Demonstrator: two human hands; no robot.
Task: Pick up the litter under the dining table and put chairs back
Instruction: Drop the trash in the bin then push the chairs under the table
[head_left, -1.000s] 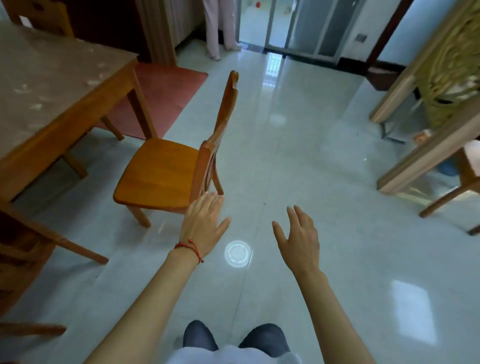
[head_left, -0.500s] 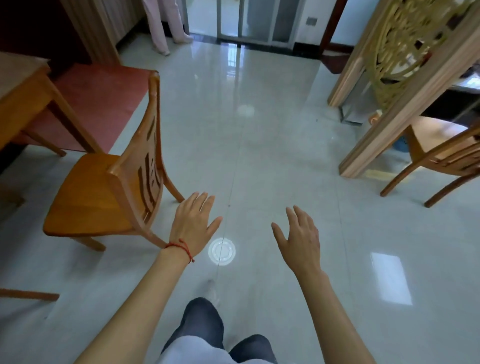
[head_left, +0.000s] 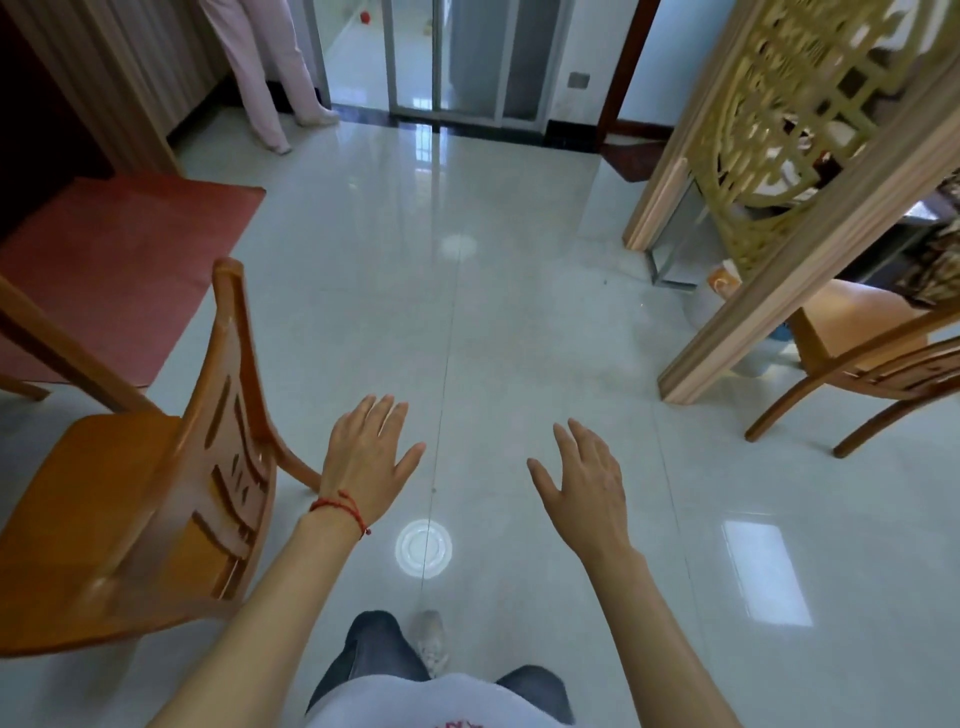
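A wooden chair (head_left: 140, 499) stands at the lower left, its slatted back turned toward me. My left hand (head_left: 366, 457), with a red string on the wrist, hovers just right of that chair's back with fingers straight, touching nothing. My right hand (head_left: 584, 480) is held out over the pale tiled floor, fingers spread and empty. A second wooden chair (head_left: 862, 353) stands at the right, partly behind a wooden screen frame. A table leg (head_left: 62, 348) slants in from the left edge. No litter shows in view.
A carved gold lattice screen (head_left: 810, 135) in a wooden frame stands at the right. A red mat (head_left: 119, 270) lies at the left. Another person's legs (head_left: 270, 67) stand by the glass doors (head_left: 441, 57) at the back. Glossy floor stretches ahead.
My view has swung right: the table top has left the frame and the chair slid to the lower left. My left hand is off the chair back; both hands stay open.
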